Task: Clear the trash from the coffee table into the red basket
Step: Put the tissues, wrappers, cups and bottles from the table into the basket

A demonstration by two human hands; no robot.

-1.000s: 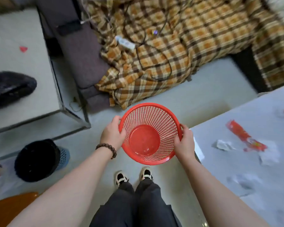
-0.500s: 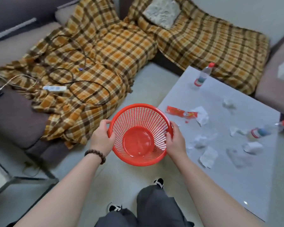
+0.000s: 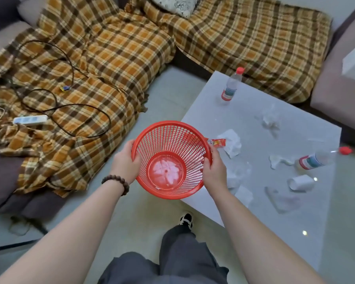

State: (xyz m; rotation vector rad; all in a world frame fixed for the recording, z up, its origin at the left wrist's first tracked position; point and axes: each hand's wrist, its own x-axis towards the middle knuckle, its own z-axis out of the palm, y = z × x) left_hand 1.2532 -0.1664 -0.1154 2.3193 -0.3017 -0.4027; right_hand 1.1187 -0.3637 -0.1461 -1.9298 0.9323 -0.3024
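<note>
Red basket (image 3: pixel 171 158), empty: I hold it by the rim, left hand (image 3: pixel 125 165) and right hand (image 3: pixel 214 171) clasped on opposite sides, over the coffee table (image 3: pixel 254 111) corner; likely light, stiff mesh, best gripped at that rim.

No text, brand, number or sign is legible. The upright clear plastic bottle with red cap (image 3: pixel 231 85), at 1 o'clock on the grey bench (image 3: pixel 254 111), carries a red-and-white label; its print is too small to read. The same applies to the lying clear plastic bottle (image 3: pixel 316 159) at 3 o'clock. The red snack wrapper (image 3: pixel 217 142) shows blurred printing only.
</note>
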